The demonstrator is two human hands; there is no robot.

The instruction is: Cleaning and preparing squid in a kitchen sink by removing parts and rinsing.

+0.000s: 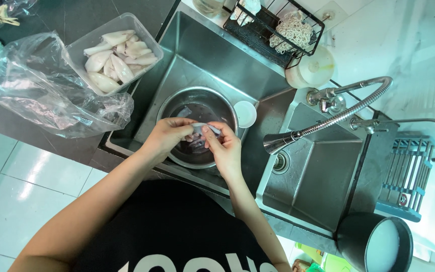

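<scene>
Both my hands meet over a steel bowl (177,103) that stands in the left sink basin (212,55). My left hand (168,135) and my right hand (223,145) pinch a small pale squid (205,128) between their fingertips, just above the dark water in the bowl. A clear plastic tub (149,38) on the dark counter to the left holds several cleaned white squid (117,60).
A crumpled clear plastic bag (51,90) lies beside the tub. A small white lid (245,114) rests by the bowl. A flexible spray faucet (328,121) reaches over the right basin (318,171). A wire rack (278,27), a blue drainer (404,176) and a black pot (373,244) stand around.
</scene>
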